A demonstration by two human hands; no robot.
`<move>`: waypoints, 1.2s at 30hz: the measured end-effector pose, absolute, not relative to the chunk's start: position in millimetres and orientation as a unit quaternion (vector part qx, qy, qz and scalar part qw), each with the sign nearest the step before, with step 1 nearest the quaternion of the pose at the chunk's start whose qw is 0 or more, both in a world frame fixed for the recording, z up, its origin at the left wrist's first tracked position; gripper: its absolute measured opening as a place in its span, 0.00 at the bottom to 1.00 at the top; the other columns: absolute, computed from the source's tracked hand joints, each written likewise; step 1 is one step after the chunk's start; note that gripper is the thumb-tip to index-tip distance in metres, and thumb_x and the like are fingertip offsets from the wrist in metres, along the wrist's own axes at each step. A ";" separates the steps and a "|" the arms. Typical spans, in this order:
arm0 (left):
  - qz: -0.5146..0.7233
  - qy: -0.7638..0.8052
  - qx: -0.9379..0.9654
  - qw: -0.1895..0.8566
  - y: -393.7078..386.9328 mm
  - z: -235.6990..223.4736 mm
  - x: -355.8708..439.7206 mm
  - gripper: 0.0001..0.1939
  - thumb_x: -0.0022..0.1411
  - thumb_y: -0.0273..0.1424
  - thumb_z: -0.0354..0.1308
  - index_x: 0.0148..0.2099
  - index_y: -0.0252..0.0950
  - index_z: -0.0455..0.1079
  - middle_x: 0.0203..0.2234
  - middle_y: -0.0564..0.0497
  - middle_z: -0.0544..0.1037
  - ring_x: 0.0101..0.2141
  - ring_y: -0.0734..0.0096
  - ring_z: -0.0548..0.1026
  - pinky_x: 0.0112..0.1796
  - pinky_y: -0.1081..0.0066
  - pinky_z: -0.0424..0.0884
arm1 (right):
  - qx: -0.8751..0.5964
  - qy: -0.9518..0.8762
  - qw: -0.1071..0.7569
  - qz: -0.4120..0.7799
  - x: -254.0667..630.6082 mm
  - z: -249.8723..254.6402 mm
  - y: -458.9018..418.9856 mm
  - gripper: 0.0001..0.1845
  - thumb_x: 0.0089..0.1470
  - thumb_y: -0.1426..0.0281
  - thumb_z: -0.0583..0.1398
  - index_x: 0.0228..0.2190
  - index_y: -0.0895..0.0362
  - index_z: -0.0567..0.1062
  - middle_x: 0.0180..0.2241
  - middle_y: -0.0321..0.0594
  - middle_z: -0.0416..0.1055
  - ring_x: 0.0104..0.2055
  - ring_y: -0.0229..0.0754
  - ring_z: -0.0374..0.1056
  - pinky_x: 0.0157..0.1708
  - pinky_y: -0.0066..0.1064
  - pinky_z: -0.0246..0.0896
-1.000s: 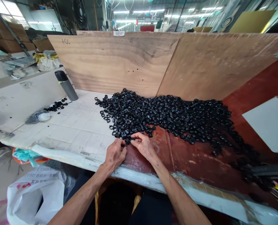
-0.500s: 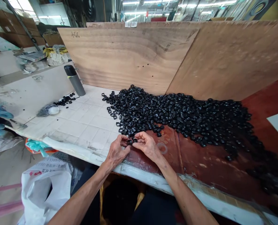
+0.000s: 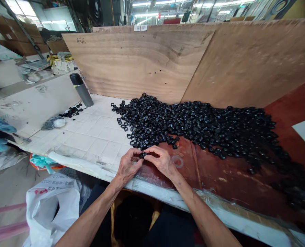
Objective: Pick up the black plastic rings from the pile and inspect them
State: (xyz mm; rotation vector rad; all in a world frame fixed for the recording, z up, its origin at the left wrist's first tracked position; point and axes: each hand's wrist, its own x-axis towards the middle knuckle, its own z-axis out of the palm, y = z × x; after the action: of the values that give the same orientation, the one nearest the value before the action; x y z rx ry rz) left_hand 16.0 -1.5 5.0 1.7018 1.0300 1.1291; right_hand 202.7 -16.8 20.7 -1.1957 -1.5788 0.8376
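A big heap of small black plastic rings [image 3: 193, 125] spreads across the bench against the plywood boards. My left hand [image 3: 128, 166] and my right hand [image 3: 161, 160] meet at the near edge of the heap, fingertips pinched together around a small black ring [image 3: 142, 155] held between them. Both hands rest just above the bench surface, near its front edge. Loose rings lie right behind the fingers.
A grey flask with a black cap [image 3: 81, 90] stands at the back left, beside a small cluster of black rings [image 3: 71, 111] and a plastic-wrapped bundle [image 3: 53, 122]. Plywood boards [image 3: 147, 61] wall the back. A white plastic bag [image 3: 49, 209] hangs below the front edge.
The view has shifted slightly. My hands stayed at the heap's near edge, fingers working a ring; the right hand's fingers now curl lower over it.
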 end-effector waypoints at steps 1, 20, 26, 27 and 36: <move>0.453 0.402 0.684 0.407 -1.4 5.1 15.4 0.12 0.59 0.27 0.61 0.47 0.38 0.72 0.44 0.48 0.78 0.40 0.68 0.79 0.43 0.68 0.78 | -0.483 -0.651 0.482 0.332 202.5 21.8 -16.9 0.06 0.57 0.68 0.65 0.37 0.54 0.82 0.38 0.41 0.79 0.41 0.44 0.74 0.45 0.34 0.68; 0.499 0.311 0.734 0.339 4.0 -5.7 11.7 0.10 0.66 0.30 0.63 0.49 0.39 0.77 0.44 0.46 0.79 0.46 0.66 0.79 0.48 0.65 0.77 | -0.484 -0.662 0.482 0.310 195.0 14.3 -20.2 0.08 0.61 0.66 0.62 0.36 0.57 0.78 0.23 0.35 0.74 0.23 0.38 0.68 0.25 0.27 0.63; 0.500 0.300 0.743 0.328 4.4 -5.9 10.7 0.12 0.67 0.29 0.62 0.52 0.40 0.77 0.46 0.45 0.79 0.45 0.67 0.79 0.46 0.66 0.78 | -0.505 -0.694 0.448 0.250 190.5 16.4 -19.5 0.21 0.64 0.62 0.58 0.20 0.55 0.65 0.18 0.31 0.62 0.21 0.34 0.58 0.25 0.27 0.52; 0.501 0.299 0.741 0.334 4.6 -5.2 10.7 0.12 0.66 0.29 0.62 0.51 0.40 0.77 0.46 0.45 0.79 0.45 0.67 0.79 0.45 0.67 0.78 | -0.507 -0.696 0.444 0.246 189.8 16.6 -19.7 0.23 0.65 0.62 0.56 0.19 0.55 0.63 0.18 0.31 0.61 0.21 0.34 0.57 0.25 0.27 0.51; 0.494 0.305 0.726 0.368 3.9 -1.7 10.9 0.12 0.65 0.29 0.64 0.51 0.41 0.79 0.45 0.46 0.79 0.46 0.67 0.79 0.46 0.68 0.78 | -0.497 -0.711 0.418 0.270 194.1 17.8 -20.4 0.16 0.64 0.67 0.56 0.23 0.55 0.66 0.22 0.32 0.63 0.26 0.37 0.60 0.30 0.29 0.53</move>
State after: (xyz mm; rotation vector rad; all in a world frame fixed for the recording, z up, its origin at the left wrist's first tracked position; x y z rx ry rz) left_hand 10.9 3.9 -1.7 1.8647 0.7828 1.2698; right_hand 194.1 -20.4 17.8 -1.2465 -1.7838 0.6767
